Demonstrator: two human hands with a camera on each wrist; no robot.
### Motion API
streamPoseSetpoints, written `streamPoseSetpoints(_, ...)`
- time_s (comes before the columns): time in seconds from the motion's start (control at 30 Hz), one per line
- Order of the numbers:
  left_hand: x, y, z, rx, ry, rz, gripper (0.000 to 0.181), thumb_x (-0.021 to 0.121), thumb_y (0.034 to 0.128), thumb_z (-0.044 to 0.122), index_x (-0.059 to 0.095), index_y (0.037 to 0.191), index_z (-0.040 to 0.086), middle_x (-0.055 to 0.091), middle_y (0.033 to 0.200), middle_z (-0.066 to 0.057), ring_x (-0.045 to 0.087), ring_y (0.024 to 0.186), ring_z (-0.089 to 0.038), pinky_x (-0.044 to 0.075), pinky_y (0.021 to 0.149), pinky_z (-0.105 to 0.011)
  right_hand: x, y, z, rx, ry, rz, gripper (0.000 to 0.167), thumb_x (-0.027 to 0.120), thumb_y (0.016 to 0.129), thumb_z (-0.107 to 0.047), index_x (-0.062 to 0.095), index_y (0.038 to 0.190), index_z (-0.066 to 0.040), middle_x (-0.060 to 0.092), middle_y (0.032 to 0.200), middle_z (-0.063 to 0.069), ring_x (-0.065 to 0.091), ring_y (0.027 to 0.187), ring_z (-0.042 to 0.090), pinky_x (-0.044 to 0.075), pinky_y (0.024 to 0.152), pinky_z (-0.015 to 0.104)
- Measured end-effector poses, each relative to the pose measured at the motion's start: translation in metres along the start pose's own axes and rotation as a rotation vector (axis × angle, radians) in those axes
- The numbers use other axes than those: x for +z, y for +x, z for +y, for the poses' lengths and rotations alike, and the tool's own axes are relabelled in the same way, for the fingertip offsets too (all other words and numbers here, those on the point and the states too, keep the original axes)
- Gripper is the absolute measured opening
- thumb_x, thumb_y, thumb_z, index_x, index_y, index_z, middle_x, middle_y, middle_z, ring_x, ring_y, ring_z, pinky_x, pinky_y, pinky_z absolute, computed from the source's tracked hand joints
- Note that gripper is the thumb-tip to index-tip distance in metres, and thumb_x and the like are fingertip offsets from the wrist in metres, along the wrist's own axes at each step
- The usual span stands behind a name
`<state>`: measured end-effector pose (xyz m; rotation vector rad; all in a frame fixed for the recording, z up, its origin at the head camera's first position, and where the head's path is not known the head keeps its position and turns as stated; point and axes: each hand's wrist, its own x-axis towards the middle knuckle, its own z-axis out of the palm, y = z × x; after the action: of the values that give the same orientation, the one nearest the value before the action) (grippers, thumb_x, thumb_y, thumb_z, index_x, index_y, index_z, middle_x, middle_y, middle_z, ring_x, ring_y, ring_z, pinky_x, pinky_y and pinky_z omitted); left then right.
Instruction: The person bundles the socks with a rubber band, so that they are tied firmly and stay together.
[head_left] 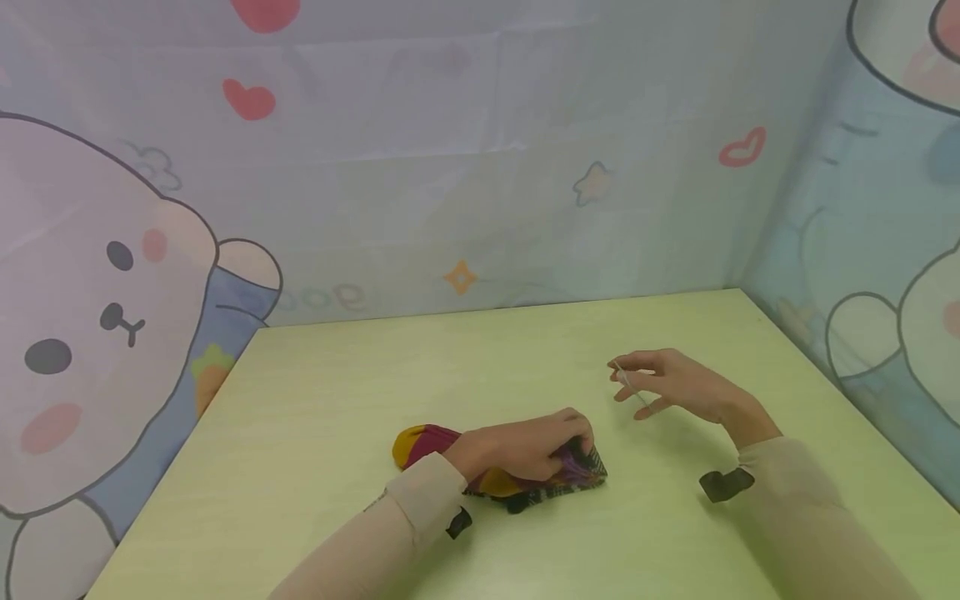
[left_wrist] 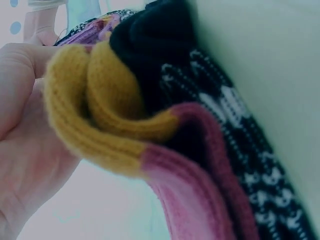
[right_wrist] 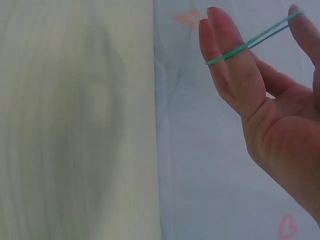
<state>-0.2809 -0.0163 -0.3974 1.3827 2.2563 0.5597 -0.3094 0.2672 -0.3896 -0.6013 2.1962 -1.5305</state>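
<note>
- The knitted bundle (head_left: 504, 482), yellow, magenta and purple with black-and-white patterned fabric, lies on the table (head_left: 337, 375), under the left hand (head_left: 525, 446).
- The left hand reaches across the bundle with its fingers bent down around the right-hand end, gripping the fabric there; the fingertips are mostly hidden, so how tightly they press cannot be told.
- In the left wrist view, the bundle's folded yellow part sits just beside the palm.
- To the right of the bundle and slightly beyond it, well apart, the right hand (head_left: 678, 387) hovers with its fingers spread.
- A thin elastic band (right_wrist: 237, 51), green in the right wrist view, loops around the right hand's fingers and is stretched between them; that hand does not touch the bundle.
- Behind the bundle, past the table's far edge, hangs a printed backdrop (head_left: 375, 208).
</note>
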Motion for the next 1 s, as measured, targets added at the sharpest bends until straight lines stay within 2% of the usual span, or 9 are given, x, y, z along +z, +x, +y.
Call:
streamPoseSetpoints(0.17,0.001,0.002,-0.003,0.023,-0.004,0.022,0.037,0.047,0.0911,-0.012,0.048,0.121,0.011,0.044,0.128,-0.002,0.043,0.11,-0.008,0.038,0.095,-0.016,0.017,0.003,-0.003,0.015,-0.004,-0.151,0.064,0.062,0.1,-0.019,0.033,0.153,0.001,0.033,0.153,0.027,0.053,0.125,0.039,0.056,0.084,0.048)
streamPoseSetpoints(0.27,0.001,0.002,-0.002,0.015,0.0,0.046,0.036,0.047,0.0929,-0.009,0.046,0.124,0.008,0.042,0.131,-0.005,0.043,0.111,-0.009,0.037,0.096,-0.016,0.025,0.004,-0.004,0.032,-0.007,-0.191,0.068,0.067,0.097,-0.017,0.034,0.153,0.0,0.034,0.153,0.026,0.051,0.127,0.039,0.056,0.084,0.048)
streamPoseSetpoints(0.43,0.001,0.001,0.002,-0.055,-0.009,0.081,0.032,0.048,0.0963,-0.004,0.042,0.126,0.007,0.03,0.139,-0.01,0.045,0.107,-0.009,0.039,0.09,-0.016,0.04,0.01,-0.005,0.081,0.015,-0.175,0.074,0.073,0.093,-0.023,0.035,0.152,0.0,0.038,0.151,0.023,0.056,0.123,0.033,0.056,0.083,0.047)
streamPoseSetpoints(0.6,0.001,0.0,0.001,-0.073,0.016,0.1,0.028,0.046,0.0981,-0.001,0.039,0.125,0.005,0.019,0.14,-0.013,0.047,0.1,-0.01,0.04,0.084,-0.016,0.05,0.017,-0.001,0.107,0.092,-0.147,0.077,0.073,0.093,-0.024,0.032,0.152,0.002,0.036,0.152,0.023,0.053,0.126,0.035,0.056,0.083,0.049)
streamPoseSetpoints(0.73,0.001,0.0,-0.002,-0.062,-0.003,0.133,0.027,0.046,0.096,-0.006,0.041,0.12,0.005,0.019,0.138,-0.015,0.047,0.102,-0.012,0.04,0.084,-0.016,0.056,0.02,0.001,0.116,0.111,-0.133,0.08,0.074,0.092,-0.025,0.029,0.153,0.003,0.037,0.15,0.024,0.054,0.124,0.035,0.056,0.083,0.049)
streamPoseSetpoints(0.9,0.003,0.001,-0.006,-0.055,-0.036,0.167,0.027,0.045,0.0952,-0.008,0.041,0.117,0.007,0.023,0.135,-0.015,0.044,0.113,-0.015,0.039,0.091,-0.017,0.059,0.023,0.004,0.114,0.107,-0.146,0.08,0.075,0.091,-0.024,0.03,0.153,0.001,0.042,0.146,0.024,0.059,0.118,0.033,0.055,0.083,0.048)
streamPoseSetpoints(1.0,0.005,0.002,-0.008,-0.052,-0.039,0.221,0.028,0.048,0.096,-0.006,0.039,0.12,0.004,0.029,0.129,-0.016,0.04,0.115,-0.018,0.039,0.094,-0.018,0.06,0.023,0.005,0.113,0.113,-0.15,0.08,0.076,0.091,-0.022,0.031,0.152,0.001,0.045,0.144,0.022,0.059,0.117,0.032,0.055,0.082,0.047)
